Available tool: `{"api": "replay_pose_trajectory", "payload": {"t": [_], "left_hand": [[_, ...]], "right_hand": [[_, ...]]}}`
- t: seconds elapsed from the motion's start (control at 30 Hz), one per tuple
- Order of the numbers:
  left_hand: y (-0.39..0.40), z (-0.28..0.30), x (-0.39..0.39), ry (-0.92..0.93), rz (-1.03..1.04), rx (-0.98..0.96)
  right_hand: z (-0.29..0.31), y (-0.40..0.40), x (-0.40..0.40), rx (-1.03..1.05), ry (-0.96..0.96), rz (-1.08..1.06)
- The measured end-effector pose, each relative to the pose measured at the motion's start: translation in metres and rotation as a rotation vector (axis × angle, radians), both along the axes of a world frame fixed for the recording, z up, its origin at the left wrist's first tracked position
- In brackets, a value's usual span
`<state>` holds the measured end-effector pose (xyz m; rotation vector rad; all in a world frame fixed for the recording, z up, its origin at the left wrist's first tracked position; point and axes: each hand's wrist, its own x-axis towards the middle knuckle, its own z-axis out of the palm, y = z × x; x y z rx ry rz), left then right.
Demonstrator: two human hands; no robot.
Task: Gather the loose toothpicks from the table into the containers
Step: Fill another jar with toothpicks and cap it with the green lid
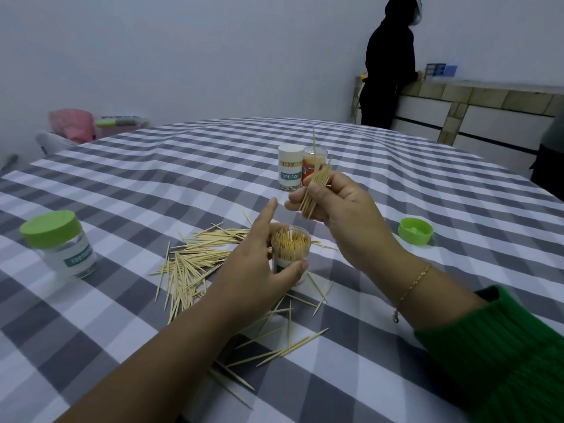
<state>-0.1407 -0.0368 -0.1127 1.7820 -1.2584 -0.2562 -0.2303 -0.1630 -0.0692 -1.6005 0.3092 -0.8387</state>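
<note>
My left hand (259, 264) grips the open container (291, 248), already packed with toothpicks. My right hand (341, 203) pinches a bundle of toothpicks (314, 187) just above it. Loose toothpicks (195, 257) lie scattered around the container.

Looks like a plain home room, kitchen or dining area: big table (183, 166) under a grey-and-white checked cloth, bare white wall (213, 50) behind. At far right a low tiled counter (488, 96) with white panels runs along the wall, a person (389, 71) in dark clothes standing at it, small blue boxes (441, 69) on top. Household clutter on the far left edge, a pink bag (73, 125) and a green-ended item (117, 122), kind unclear, plus toothpick jars (293, 170) on the table
</note>
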Motion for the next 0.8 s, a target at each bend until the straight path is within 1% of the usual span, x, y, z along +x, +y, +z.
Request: {"api": "replay_pose_trajectory", "payload": {"t": [0.1, 0.27, 0.37, 0.47, 0.6, 0.7, 0.8], "left_hand": [[-0.001, -0.002, 0.001, 0.006, -0.008, -0.004], [-0.003, -0.007, 0.004, 0.024, -0.019, 0.002], [-0.002, -0.005, 0.003, -0.018, -0.010, 0.012], [0.000, -0.002, 0.001, -0.057, 0.012, -0.031], [0.000, 0.002, 0.000, -0.097, -0.006, -0.149], [0.000, 0.004, 0.001, -0.113, -0.007, -0.188], [0.000, 0.005, 0.004, -0.090, -0.007, -0.208]], "right_hand": [[-0.009, 0.005, 0.003, 0.006, 0.047, 0.033], [-0.016, 0.010, 0.003, -0.028, 0.252, 0.083], [-0.015, 0.009, 0.003, -0.054, 0.324, 0.049], [-0.014, 0.009, 0.002, -0.046, 0.394, 0.051], [-0.011, 0.008, 0.001, -0.064, 0.420, 0.038], [-0.010, 0.008, -0.001, -0.077, 0.423, 0.043], [-0.009, 0.009, -0.001, -0.116, 0.433, 0.034]]}}
